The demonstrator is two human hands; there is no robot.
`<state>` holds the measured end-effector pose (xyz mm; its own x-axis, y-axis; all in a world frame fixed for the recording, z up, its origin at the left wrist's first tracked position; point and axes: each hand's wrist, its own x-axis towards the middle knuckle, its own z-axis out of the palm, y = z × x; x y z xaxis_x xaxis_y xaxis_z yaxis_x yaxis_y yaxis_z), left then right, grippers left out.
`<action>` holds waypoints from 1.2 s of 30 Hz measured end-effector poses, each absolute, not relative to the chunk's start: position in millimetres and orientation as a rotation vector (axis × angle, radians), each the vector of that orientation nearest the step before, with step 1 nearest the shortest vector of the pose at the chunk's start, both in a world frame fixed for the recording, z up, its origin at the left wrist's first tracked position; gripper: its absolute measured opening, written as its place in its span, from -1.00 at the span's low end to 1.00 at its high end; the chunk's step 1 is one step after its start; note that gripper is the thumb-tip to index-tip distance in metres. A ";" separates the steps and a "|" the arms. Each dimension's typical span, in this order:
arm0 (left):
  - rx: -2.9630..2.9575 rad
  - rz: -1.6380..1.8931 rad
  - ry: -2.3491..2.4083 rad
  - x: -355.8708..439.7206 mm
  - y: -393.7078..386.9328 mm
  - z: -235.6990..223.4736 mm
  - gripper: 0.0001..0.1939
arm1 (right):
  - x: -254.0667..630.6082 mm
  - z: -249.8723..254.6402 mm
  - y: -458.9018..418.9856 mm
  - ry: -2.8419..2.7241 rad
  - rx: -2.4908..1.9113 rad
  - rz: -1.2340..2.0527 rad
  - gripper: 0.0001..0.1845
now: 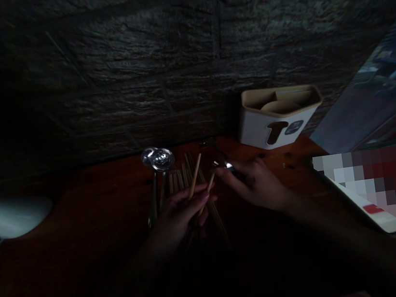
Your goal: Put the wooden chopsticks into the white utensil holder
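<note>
The scene is very dark. My left hand is closed around two wooden chopsticks, their tips pointing up and to the right. My right hand pinches a small shiny metal utensil at its fingertips, just right of the chopstick tips. More wooden chopsticks lie in a loose bundle on the reddish wooden table under and behind my hands. Two metal ladles lie left of the bundle, bowls toward the wall.
A white and beige cutlery holder with divided compartments stands at the back right against the dark stone wall. A pale rounded object sits at the far left. A flat white and red item lies at the right.
</note>
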<state>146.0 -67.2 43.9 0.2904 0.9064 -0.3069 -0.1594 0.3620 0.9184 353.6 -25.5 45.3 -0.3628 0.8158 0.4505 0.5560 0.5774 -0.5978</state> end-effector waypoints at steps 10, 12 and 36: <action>0.931 0.901 1.004 146.6 -67.5 45.5 -0.65 | 361.6 51.7 -17.8 -1.951 -1.159 0.439 -0.60; 0.940 0.906 1.009 144.7 -65.8 42.3 -0.62 | 354.6 52.0 -25.7 -1.978 -1.080 0.554 -0.61; 0.955 0.875 1.036 143.8 -65.9 37.7 -0.48 | 349.9 57.5 -35.9 -2.030 -1.085 0.584 -0.58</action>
<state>143.8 -65.9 37.7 0.2729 0.9166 -0.2922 -0.1342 0.3371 0.9319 349.9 -35.9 57.5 -0.3606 0.8427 0.3999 0.5014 0.5366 -0.6787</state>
